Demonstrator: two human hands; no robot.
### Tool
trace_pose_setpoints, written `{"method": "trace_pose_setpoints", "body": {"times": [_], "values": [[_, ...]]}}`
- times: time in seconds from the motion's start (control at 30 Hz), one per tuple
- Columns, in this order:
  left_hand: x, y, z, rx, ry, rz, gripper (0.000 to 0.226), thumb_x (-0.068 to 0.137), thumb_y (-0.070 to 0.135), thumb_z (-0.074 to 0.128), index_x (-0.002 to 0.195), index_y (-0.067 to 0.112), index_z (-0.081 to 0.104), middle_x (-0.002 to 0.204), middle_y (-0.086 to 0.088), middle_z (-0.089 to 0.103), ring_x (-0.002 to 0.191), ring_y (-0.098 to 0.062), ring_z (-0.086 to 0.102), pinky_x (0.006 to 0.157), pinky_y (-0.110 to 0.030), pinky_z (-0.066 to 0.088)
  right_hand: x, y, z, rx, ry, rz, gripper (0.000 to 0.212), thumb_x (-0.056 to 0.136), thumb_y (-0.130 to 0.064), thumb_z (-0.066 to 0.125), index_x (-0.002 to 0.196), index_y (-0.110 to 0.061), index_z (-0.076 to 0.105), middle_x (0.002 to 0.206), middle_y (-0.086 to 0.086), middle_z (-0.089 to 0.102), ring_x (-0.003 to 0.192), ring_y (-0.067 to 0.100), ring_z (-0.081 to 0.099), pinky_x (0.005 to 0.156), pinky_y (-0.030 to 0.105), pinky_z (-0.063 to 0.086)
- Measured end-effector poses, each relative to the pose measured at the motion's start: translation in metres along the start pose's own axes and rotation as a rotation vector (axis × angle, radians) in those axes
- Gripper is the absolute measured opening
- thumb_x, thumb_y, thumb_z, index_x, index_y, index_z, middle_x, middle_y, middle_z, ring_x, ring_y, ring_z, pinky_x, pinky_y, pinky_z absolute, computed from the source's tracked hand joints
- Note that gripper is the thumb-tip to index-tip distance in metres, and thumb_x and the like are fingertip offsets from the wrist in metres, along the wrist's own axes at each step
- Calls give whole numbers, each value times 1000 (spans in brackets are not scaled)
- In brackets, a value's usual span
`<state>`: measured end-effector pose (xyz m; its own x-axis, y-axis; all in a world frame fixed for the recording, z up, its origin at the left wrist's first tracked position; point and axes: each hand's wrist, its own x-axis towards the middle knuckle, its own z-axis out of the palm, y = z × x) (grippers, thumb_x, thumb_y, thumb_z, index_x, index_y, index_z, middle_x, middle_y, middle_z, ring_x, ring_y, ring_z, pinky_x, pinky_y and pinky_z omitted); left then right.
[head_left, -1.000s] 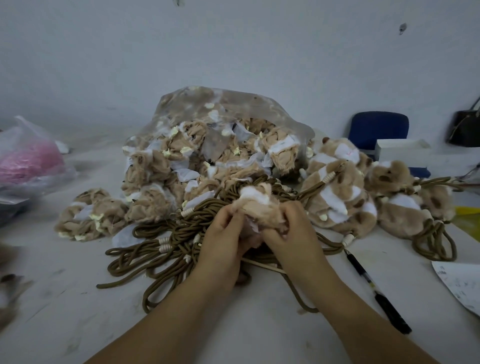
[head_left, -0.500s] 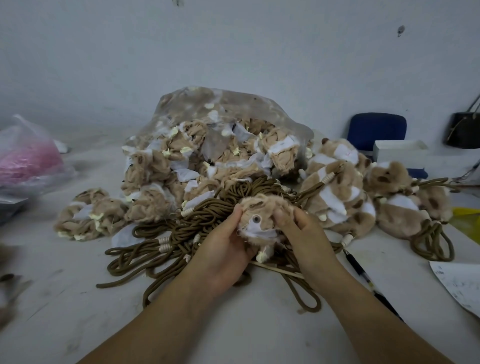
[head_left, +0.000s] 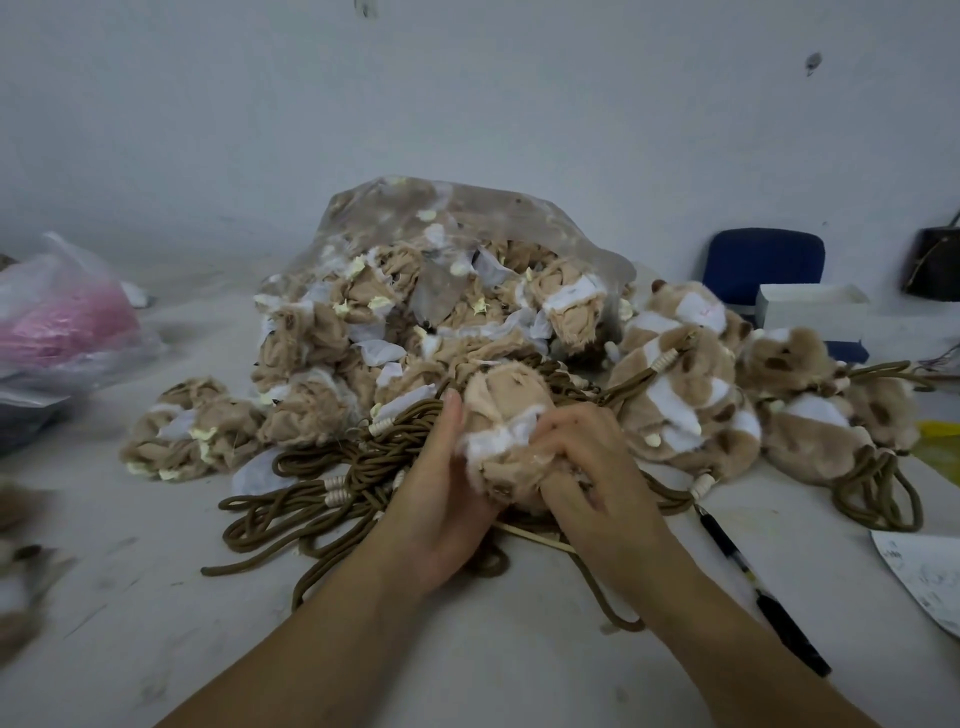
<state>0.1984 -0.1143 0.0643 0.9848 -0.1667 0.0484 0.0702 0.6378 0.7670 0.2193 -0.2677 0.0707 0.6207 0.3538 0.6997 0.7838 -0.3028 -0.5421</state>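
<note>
A tan and white plush toy skin (head_left: 506, 415) sits between both hands above the table's middle. My left hand (head_left: 441, 483) cups its left side, thumb up along the fur. My right hand (head_left: 587, 467) grips its lower right end, fingers curled into the fabric. Under the hands lies a tangle of brown cords (head_left: 332, 493) with cream beads. A clear plastic bag (head_left: 467, 244) behind it spills several unstuffed plush skins (head_left: 322, 364).
Finished plush toys (head_left: 691, 400) with cords lie at the right. A black pen (head_left: 763, 597) lies on the white table (head_left: 130, 623) near my right forearm. A paper sheet (head_left: 924, 577) is at the right edge, a pink-filled bag (head_left: 62, 317) at the left, a blue chair (head_left: 763, 265) behind.
The plush skin has been turned in my hands: its face with an eye showed half a second ago, now the rounded back shows. My right hand has dropped to its lower end.
</note>
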Motion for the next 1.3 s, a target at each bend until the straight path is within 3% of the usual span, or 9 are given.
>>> {"method": "trace_pose_setpoints", "body": {"times": [0.23,0.33,0.47,0.63,0.73,0.87,0.97,1.17,1.3], "values": [[-2,-2,3,102,45,176,15,87,-1,45,89,5,58,102,-17,62,97,-26,63,77,-31,56,-2,13,-5,-51,25,81,42,94,-34,35,63,-15,56,75,-7,53,84,11,49,73,20,36],[-1,-6,6,181,132,181,24,92,-7,43,86,6,63,109,-20,67,106,-31,65,83,-34,57,0,17,-6,79,121,256,39,98,-47,40,70,-24,54,73,-7,51,72,4,52,63,11,38],[-6,-14,10,622,242,221,44,93,-4,47,76,26,76,83,-9,75,77,-20,72,64,-29,59,0,15,-5,221,67,342,38,91,-61,45,77,-27,57,72,-11,58,67,-3,54,58,7,40],[-9,-18,7,1029,255,365,55,98,-3,43,65,34,68,62,20,64,61,7,57,56,-7,43,4,16,-4,366,72,511,26,96,-39,49,77,-22,56,73,2,63,62,7,58,52,20,49],[-10,-19,9,1166,237,533,49,98,3,48,83,46,67,80,27,66,85,12,58,75,-4,43,7,16,-5,518,186,575,24,98,-31,48,78,-24,60,82,6,68,74,14,65,62,29,56],[-9,-20,8,1271,259,733,40,91,8,46,125,23,62,136,3,48,132,-23,44,114,-34,34,12,14,-10,806,328,593,27,99,-22,48,78,-23,65,91,4,70,85,15,68,69,26,55],[-6,-16,4,1272,338,785,43,92,2,40,126,13,64,143,-8,44,138,-26,37,118,-40,29,15,15,-13,894,383,585,19,99,-18,47,86,-13,61,94,5,71,91,16,68,72,25,56],[-8,-5,8,1013,620,953,29,88,0,38,93,23,53,119,0,41,116,-1,43,103,-15,35,13,16,-12,863,360,550,17,100,-18,46,89,-13,58,95,5,71,92,17,69,74,24,55],[-6,-12,9,1145,438,899,17,94,11,46,105,22,52,113,11,49,114,-8,50,100,-27,41,10,16,-9,832,255,530,17,99,-20,47,89,-14,58,90,6,68,87,20,66,74,27,55]]}}
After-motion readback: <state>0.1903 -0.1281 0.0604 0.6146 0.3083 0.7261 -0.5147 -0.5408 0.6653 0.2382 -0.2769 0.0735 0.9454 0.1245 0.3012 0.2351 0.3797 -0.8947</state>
